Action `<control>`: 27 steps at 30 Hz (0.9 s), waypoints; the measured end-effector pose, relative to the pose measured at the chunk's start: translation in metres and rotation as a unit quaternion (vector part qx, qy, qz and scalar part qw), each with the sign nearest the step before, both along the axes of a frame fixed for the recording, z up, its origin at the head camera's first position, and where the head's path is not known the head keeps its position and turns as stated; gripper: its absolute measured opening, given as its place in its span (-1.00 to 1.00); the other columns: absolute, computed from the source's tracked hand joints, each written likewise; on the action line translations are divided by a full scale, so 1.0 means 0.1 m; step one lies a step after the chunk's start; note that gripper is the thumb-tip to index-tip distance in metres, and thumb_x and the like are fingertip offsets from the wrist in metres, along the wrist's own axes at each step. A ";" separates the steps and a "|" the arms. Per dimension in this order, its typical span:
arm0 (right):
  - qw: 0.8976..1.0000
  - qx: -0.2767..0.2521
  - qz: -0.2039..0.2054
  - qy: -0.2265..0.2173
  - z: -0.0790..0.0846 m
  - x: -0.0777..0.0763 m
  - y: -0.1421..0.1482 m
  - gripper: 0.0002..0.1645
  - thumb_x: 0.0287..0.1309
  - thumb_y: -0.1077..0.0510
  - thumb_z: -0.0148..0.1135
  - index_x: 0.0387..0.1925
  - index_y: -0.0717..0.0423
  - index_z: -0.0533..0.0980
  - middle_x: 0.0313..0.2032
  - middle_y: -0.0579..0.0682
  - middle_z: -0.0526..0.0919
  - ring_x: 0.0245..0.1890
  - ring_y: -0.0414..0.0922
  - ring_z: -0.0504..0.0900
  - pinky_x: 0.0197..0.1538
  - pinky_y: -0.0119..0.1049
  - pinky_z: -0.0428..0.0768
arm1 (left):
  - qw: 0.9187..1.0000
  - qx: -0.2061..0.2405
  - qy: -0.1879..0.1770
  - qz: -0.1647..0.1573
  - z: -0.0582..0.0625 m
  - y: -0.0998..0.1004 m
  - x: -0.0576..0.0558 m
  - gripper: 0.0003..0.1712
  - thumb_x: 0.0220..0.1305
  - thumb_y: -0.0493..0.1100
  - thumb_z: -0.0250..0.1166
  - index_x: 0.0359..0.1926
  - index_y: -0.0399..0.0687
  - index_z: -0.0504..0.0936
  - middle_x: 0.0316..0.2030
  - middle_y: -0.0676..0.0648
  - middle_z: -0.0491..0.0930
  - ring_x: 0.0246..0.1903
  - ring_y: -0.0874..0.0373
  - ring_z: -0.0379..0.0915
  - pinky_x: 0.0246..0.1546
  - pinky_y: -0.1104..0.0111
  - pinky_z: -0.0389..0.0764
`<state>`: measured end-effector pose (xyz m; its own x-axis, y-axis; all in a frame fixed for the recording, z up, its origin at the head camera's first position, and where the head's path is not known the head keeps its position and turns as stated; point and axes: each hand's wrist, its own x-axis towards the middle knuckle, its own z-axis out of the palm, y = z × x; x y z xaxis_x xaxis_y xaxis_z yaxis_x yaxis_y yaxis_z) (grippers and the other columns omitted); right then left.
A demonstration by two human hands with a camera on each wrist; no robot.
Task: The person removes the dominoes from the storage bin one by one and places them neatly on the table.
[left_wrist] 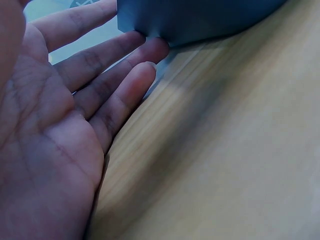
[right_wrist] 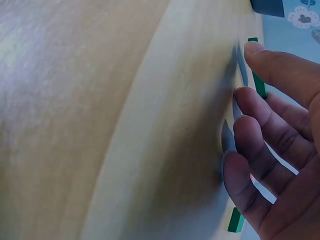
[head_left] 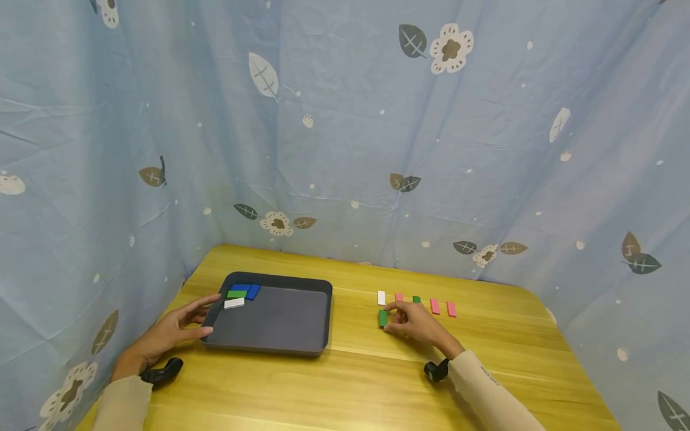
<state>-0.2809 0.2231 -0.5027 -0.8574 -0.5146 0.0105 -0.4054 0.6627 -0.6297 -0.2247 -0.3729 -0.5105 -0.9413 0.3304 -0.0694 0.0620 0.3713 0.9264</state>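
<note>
At the left side of a dark grey tray, my left hand has its fingers extended, with thumb and index fingertip at the rim. In the left wrist view the other fingertips lie against the tray's outer wall. My right hand pinches a green block by its ends between thumb and index finger, close over the wooden table. The right wrist view shows this green block partly hidden by the thumb. Its other fingers are bent and hold nothing.
Inside the tray's far left corner lie blue blocks, a green block and a white block. Behind my right hand, a row holds a white block, pink blocks and a partly hidden green block. A blue floral curtain surrounds the table.
</note>
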 end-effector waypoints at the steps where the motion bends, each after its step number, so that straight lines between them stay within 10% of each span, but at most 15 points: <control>1: 1.000 -0.002 -0.001 -0.001 -0.01 0.00 0.00 -0.48 0.24 -0.05 0.48 0.14 0.11 0.61 -0.42 -0.23 0.58 -0.49 -0.27 0.49 -0.36 -0.35 0.52 | 1.000 0.001 -0.001 0.000 0.00 0.00 0.00 -0.20 0.47 -0.19 0.30 0.61 0.07 0.17 0.48 -0.32 0.16 0.21 -0.09 0.29 0.03 0.05 0.52; 12: 1.000 0.006 -0.005 0.000 -0.06 -0.02 0.01 -0.51 0.21 -0.06 0.51 0.10 0.05 0.63 -0.42 -0.22 0.57 -0.48 -0.27 0.49 -0.34 -0.35 0.52 | 1.000 0.001 -0.001 -0.007 0.00 0.00 -0.04 -0.19 0.48 -0.19 0.28 0.62 0.09 0.15 0.49 -0.32 0.12 0.27 -0.22 0.22 0.06 -0.01 0.48; 27: 0.999 -0.007 0.016 -0.032 0.01 -0.07 0.01 -0.45 0.26 -0.05 0.47 0.17 0.14 0.60 -0.42 -0.16 0.61 -0.50 -0.18 0.57 -0.36 -0.31 0.57 | 1.000 0.008 -0.002 -0.006 -0.01 -0.01 0.00 -0.19 0.48 -0.19 0.29 0.62 0.12 0.16 0.50 -0.28 0.13 0.18 0.07 0.33 0.01 0.08 0.53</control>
<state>-0.2876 0.2242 -0.5015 -0.8393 -0.5425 -0.0365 -0.3854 0.6410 -0.6638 -0.2244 -0.3735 -0.5111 -0.9371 0.3421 -0.0687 0.0617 0.3562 0.9324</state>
